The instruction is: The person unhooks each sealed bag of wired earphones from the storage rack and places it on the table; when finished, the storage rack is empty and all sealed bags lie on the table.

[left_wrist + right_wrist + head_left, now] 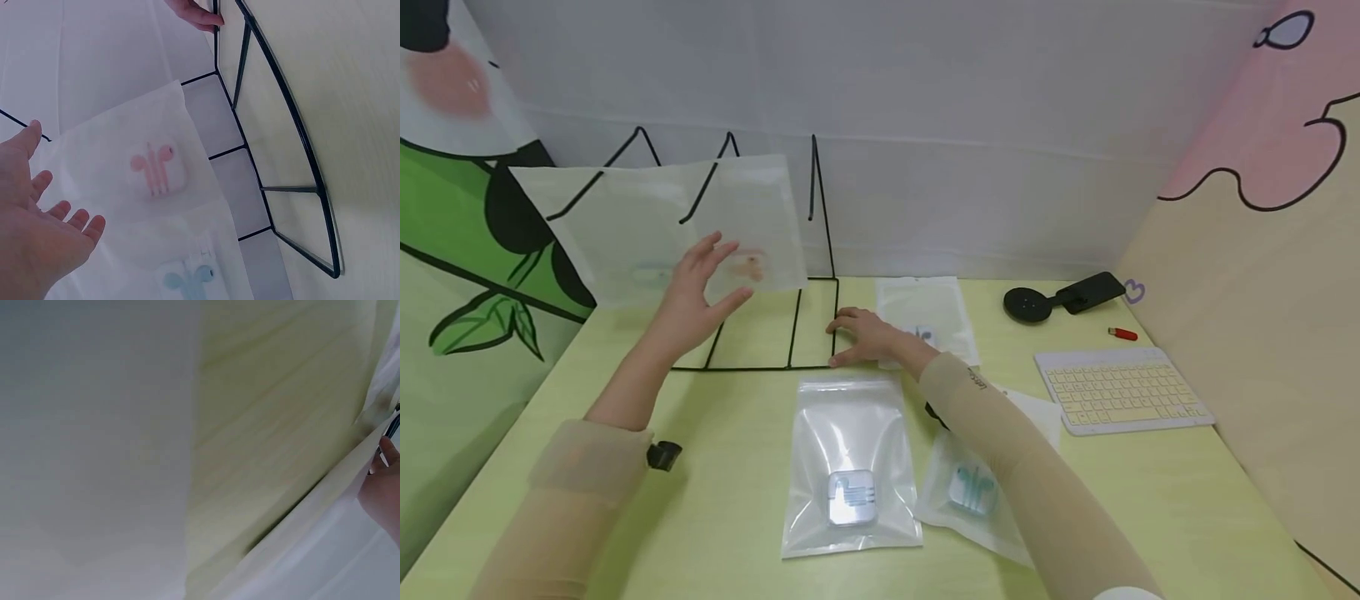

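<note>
Two translucent earphone bags (767, 200) hang side by side from hooks of a black wire rack (748, 368), seemingly so that their contents face outward, with the left hand (696, 287) spread before them, pinching nothing. The right hand (868, 333) grips the rack's side wire, probably steadying it on the table (722, 500); the dark lettering (976, 378) on the right sleeve (1000, 433) is illegible.
</note>
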`<state>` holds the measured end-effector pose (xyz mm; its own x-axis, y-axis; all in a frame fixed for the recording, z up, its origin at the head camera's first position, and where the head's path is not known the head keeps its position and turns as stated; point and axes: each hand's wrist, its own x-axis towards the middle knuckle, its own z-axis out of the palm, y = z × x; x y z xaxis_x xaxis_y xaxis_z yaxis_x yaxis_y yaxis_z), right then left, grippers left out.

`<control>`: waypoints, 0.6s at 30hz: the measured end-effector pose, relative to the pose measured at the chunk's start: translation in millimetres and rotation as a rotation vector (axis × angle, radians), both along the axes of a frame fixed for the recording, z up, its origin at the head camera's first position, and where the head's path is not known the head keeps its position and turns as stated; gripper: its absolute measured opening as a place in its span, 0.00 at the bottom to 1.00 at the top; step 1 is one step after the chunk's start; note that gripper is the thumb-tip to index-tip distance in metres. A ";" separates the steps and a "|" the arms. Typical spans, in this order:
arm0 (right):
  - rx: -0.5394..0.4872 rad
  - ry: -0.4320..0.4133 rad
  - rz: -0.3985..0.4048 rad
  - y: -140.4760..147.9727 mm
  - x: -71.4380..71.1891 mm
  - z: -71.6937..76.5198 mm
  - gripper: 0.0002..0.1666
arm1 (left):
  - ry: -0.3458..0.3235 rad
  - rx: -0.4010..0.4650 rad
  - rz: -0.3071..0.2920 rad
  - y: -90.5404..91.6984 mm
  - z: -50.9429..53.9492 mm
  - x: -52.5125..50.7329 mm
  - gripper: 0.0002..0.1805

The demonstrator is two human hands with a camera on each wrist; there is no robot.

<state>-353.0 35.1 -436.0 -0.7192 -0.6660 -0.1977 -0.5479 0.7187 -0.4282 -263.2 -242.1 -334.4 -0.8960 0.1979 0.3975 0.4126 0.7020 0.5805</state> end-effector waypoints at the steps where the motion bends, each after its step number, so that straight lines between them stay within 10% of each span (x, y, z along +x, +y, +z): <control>1: 0.000 0.000 -0.001 -0.4 0.0 0.1 0.42 | -0.003 0.001 0.011 1.3 -0.5 -2.0 0.37; 18: -0.007 -0.004 -0.011 -1.4 -2.0 -1.7 0.42 | 0.015 0.119 0.116 -15.9 -3.7 -32.7 0.43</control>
